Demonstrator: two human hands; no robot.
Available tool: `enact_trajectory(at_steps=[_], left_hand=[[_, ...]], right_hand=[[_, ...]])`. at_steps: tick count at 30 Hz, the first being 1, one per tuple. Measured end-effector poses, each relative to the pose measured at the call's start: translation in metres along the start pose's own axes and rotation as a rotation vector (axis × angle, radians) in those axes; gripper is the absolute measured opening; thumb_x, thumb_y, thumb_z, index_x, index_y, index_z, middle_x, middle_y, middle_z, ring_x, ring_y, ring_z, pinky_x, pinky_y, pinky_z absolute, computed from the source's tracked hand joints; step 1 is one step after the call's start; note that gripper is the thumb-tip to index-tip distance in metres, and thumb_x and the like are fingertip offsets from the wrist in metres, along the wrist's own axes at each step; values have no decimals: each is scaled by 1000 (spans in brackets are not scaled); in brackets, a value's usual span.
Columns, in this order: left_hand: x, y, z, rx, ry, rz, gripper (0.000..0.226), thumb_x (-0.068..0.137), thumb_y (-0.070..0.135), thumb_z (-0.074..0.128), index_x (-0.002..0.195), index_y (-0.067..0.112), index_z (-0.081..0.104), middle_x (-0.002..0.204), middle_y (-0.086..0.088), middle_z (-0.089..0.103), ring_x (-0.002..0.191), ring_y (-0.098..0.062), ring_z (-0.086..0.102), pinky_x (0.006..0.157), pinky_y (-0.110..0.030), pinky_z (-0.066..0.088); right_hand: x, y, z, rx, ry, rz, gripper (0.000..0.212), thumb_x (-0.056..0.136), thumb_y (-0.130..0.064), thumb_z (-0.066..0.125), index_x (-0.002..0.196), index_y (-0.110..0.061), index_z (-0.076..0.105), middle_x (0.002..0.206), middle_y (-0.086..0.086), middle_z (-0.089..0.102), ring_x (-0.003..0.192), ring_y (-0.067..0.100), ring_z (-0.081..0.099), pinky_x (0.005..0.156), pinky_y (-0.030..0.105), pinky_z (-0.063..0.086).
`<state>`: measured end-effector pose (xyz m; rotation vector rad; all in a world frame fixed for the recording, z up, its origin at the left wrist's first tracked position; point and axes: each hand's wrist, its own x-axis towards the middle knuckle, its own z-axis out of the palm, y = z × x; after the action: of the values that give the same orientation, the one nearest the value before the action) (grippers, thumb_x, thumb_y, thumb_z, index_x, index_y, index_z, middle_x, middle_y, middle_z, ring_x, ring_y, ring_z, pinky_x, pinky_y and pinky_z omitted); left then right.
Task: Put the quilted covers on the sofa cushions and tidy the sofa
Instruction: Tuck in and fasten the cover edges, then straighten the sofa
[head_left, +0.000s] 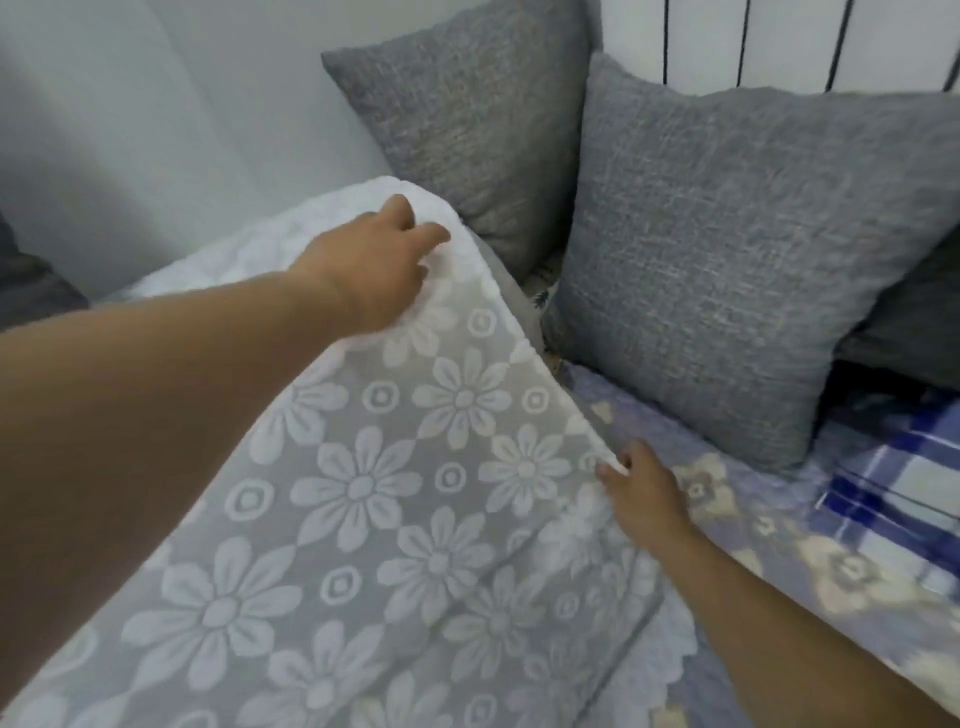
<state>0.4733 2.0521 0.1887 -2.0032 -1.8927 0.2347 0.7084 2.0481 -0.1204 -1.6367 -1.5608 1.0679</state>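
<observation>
My left hand (374, 260) grips the far corner of the grey quilted cover with white flowers (363, 493); my right hand (641, 491) pinches its side edge. Its long side runs away from me toward the grey cushions (727, 249).

White wall (130, 130) behind; radiator (779, 41) upper right.

— What is the person wearing on the arms?
— Nothing that shows: both forearms are bare up to the picture's edge.
— Anything on the left hand (375, 270)?
— No ring, no watch, no band.
— And the right hand (644, 493)?
— Bare too, wrist included.
</observation>
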Motion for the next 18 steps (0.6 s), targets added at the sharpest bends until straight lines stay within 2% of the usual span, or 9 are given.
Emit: enact_trajectory(at_steps=[2,4,7,9,11,13,15,16,18], left_hand=[[18,12,8,23,-126,7,52,100,52,43,149,50,25,143,-5,29,124,-35,45,97,-51,45],[32,14,21,78,-160,-26,53,97,59,42,146,58,19,144,-5,23,126,-37,41,97,-53,42],[48,18,33,139,-185,-55,57,93,58,51,141,55,20,138,-8,25,110,-42,51,91,-54,47],[55,33,28,303,-226,-35,67,93,52,58,147,47,18,140,-12,25,96,-40,50,84,-52,48],[63,52,14,445,-271,9,77,92,48,64,153,41,18,139,-15,33,92,-38,49,74,-47,47],[74,63,9,511,-281,92,65,87,42,69,144,31,40,120,-12,55,89,-35,58,67,-42,51],[82,64,23,337,-249,118,35,90,35,62,118,15,60,98,-12,64,82,-34,61,71,-45,54],[80,61,28,217,-210,96,26,93,32,57,108,12,61,94,-14,65,81,-35,60,77,-46,54],[77,46,47,-15,-12,-13,21,99,31,49,103,12,57,102,-21,64,90,-39,58,82,-44,48]], right_hand=[[-3,10,2,100,-91,3,29,94,-33,66,97,-10,48,86,3,56,69,14,52,57,25,43],[-5,32,-6,163,-199,14,28,91,-33,70,102,-12,55,89,-1,60,74,11,58,52,14,43],[-10,86,-18,-50,-460,72,30,86,-48,70,102,-23,65,98,-6,69,87,11,66,71,25,53],[-17,113,-24,-265,-525,107,38,86,-54,63,102,-19,67,101,1,69,89,16,66,77,32,53],[-25,124,-25,-386,-284,70,29,97,-41,53,106,-16,64,106,6,68,94,23,65,74,31,48],[-31,124,-22,-557,54,-6,22,101,-32,47,105,-13,59,100,9,68,90,29,65,65,32,40],[-42,121,-10,-686,211,-62,22,102,-29,46,108,-11,56,93,11,68,79,29,67,58,33,39],[-49,123,-4,-710,239,-90,23,101,-27,45,112,-9,55,92,13,68,73,29,67,54,33,41],[-55,130,3,-729,295,-141,20,96,-21,50,107,-4,56,87,17,66,62,31,66,46,33,46]])
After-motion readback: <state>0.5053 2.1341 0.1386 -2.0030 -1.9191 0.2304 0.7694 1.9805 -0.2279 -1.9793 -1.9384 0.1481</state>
